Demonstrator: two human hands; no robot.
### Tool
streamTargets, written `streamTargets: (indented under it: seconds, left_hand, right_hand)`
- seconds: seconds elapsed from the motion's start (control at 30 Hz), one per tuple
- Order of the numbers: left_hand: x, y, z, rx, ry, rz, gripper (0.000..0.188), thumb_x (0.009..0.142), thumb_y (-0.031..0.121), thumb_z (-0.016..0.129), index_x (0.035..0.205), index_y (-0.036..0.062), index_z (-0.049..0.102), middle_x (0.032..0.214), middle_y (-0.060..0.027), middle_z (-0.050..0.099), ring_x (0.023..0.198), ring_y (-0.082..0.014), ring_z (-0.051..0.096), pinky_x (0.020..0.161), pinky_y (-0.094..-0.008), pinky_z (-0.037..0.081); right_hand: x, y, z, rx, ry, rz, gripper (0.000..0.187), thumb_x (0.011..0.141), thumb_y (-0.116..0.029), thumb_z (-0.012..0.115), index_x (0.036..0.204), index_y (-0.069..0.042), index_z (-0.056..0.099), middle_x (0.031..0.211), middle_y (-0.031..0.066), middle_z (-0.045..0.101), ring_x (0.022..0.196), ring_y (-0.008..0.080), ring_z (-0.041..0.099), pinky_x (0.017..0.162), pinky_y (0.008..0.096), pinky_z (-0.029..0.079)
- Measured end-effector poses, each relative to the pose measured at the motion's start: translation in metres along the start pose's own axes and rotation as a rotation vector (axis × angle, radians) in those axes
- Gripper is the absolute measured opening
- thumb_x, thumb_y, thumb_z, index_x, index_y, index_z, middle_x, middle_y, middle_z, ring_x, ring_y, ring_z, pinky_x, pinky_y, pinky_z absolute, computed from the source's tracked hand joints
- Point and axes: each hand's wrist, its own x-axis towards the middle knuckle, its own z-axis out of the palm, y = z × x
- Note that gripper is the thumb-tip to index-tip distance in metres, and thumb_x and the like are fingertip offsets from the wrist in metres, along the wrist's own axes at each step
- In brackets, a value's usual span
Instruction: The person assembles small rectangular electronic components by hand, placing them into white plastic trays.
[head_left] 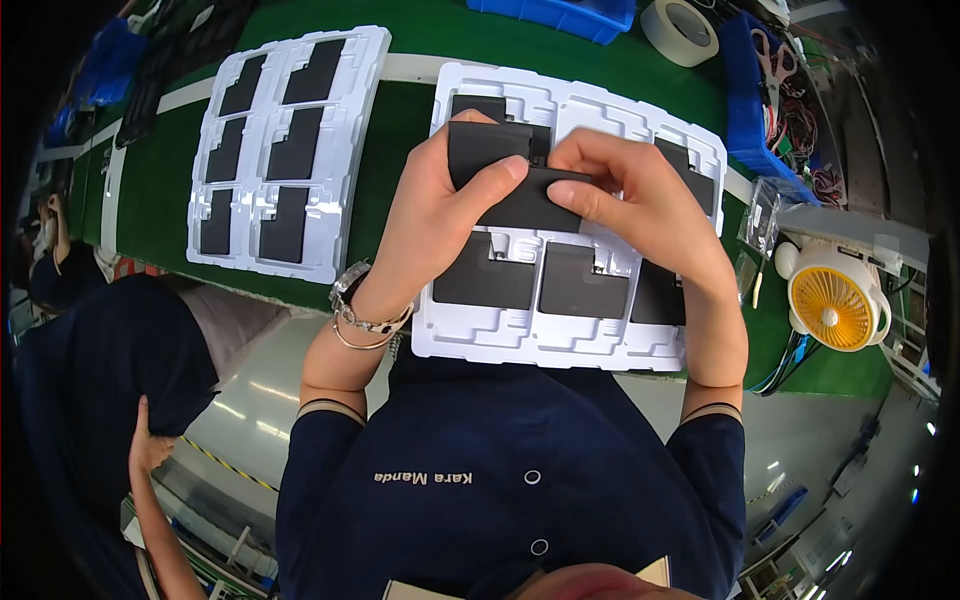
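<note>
Dark sleeves (500, 470), hands (440, 215), black panel (510, 175), tray (520, 340)

A flat panel (520, 180) is held above the near tray (470, 340), between the left hand (440, 215) and the right hand (640, 205). A second tray (355, 60) is laid left of the near tray; a fan (835, 300) is placed to its right, a tape roll (680, 30) behind it

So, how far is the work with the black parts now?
The far tray looks done: its six pockets all hold black parts. In hand: the left hand and right hand hold black parts over the near tray. Its upper pockets are partly hidden.
</note>
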Motion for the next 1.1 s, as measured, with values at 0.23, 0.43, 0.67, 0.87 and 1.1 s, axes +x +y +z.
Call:
streamTargets:
  seconds: [0.23, 0.43, 0.67, 0.87, 1.1]
  left_hand:
    - [0.003, -0.007, 0.011, 0.564, 0.031, 0.362, 0.042, 0.088, 0.022, 0.068, 0.123, 0.0021, 0.054, 0.119, -0.0120, 0.058, 0.108, -0.0238, 0.057, 0.089, -0.0351, 0.046]
    - [0.000, -0.016, 0.031, 1.065, -0.446, 0.483, 0.061, 0.085, 0.031, 0.069, 0.135, 0.0009, 0.049, 0.145, -0.0117, 0.045, 0.140, -0.0336, 0.033, 0.113, -0.0487, 0.028]
    - [-0.002, -0.015, 0.027, 1.156, -0.424, 0.553, 0.055, 0.086, 0.034, 0.067, 0.128, -0.0001, 0.055, 0.141, -0.0139, 0.047, 0.137, -0.0340, 0.035, 0.112, -0.0506, 0.028]
    - [0.001, 0.000, 0.026, 0.758, -0.293, 0.259, 0.047, 0.091, 0.025, 0.064, 0.128, -0.0003, 0.054, 0.127, -0.0118, 0.060, 0.122, -0.0308, 0.055, 0.101, -0.0435, 0.043]
    - [-0.002, 0.017, 0.027, 0.015, -0.258, -0.091, 0.038, 0.091, 0.023, 0.069, 0.117, -0.0014, 0.057, 0.094, -0.0056, 0.065, 0.082, -0.0120, 0.064, 0.071, -0.0270, 0.052]
  right_hand:
    - [-0.021, 0.035, -0.050, -0.250, 0.180, 0.004, 0.020, 0.093, -0.018, 0.062, 0.090, 0.002, 0.064, 0.062, 0.0015, 0.052, 0.057, 0.0088, 0.041, 0.053, 0.0271, 0.036]
    - [-0.025, 0.045, -0.050, -0.507, 0.414, 0.169, 0.018, 0.093, -0.017, 0.062, 0.102, -0.001, 0.066, 0.067, 0.0013, 0.057, 0.056, 0.0099, 0.045, 0.054, 0.0259, 0.039]
    - [-0.038, 0.071, -0.067, -1.008, 0.559, -0.099, 0.020, 0.085, -0.011, 0.068, 0.103, -0.004, 0.065, 0.075, 0.0064, 0.062, 0.063, 0.0233, 0.054, 0.066, 0.0299, 0.045]
    - [-0.039, 0.013, -0.075, -0.652, 0.309, 0.086, 0.017, 0.080, -0.003, 0.070, 0.091, -0.001, 0.056, 0.075, 0.0072, 0.059, 0.067, 0.0221, 0.054, 0.067, 0.0310, 0.047]
    - [-0.008, -0.027, -0.005, -0.151, 0.130, -0.250, 0.015, 0.084, -0.006, 0.068, 0.095, 0.000, 0.059, 0.086, 0.0024, 0.059, 0.081, 0.0122, 0.054, 0.079, 0.0257, 0.045]
